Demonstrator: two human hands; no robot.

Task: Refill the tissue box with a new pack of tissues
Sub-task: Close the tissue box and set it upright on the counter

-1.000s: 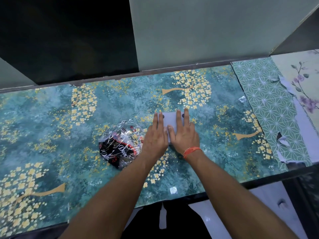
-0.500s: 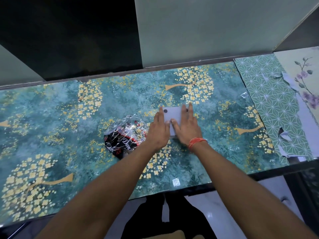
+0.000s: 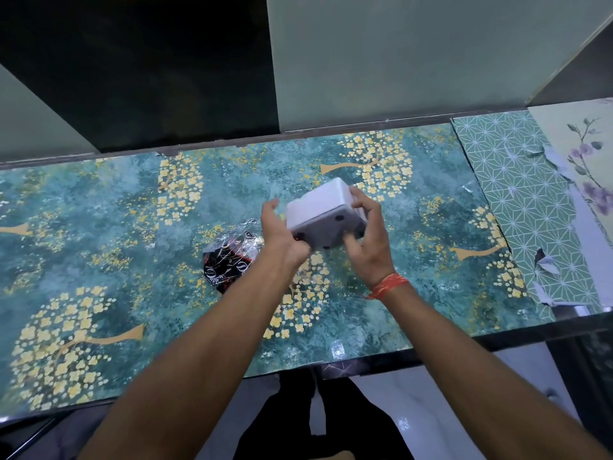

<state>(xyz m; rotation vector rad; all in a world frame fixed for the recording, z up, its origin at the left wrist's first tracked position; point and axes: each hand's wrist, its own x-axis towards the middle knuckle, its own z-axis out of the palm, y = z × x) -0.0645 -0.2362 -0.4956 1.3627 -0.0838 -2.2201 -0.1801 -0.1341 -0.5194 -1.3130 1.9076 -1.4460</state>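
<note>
A: Where is the tissue box (image 3: pixel 323 215) for us right now?

B: Up off the counter (image 3: pixel 99 227), between our two hands and tipped over. The underside, with its small dark round feet, faces back toward us, so whichever face has the opening is turned away and we cannot see it.

A: And our hands?

B: Our right hand (image 3: pixel 368 237) is wrapped around the box's right end, fingers curled over the far edge and thumb pressed on the underside. Our left hand (image 3: pixel 282 234) cups the lower left corner from beneath, its upper fingers spread loose and clear of the near face. The right looks to be carrying most of the hold.

A: Which way does the box run?

B: Its long axis slants from low on our left to higher and farther on our right. We judge the next move turns on rotating it about that axis, to bring the base or opening where we can work it.

A: And the new pack?

B: A crinkled clear wrapper with black and red print (image 3: pixel 232 260) lies on the counter just below and left of our left wrist, partly hidden by the forearm. That hand is the nearer one. We cannot tell whether tissues are inside it.

A: The box itself?

B: Plain pale lavender-white, smooth, with rounded corners; it looks like rigid plastic.
</note>
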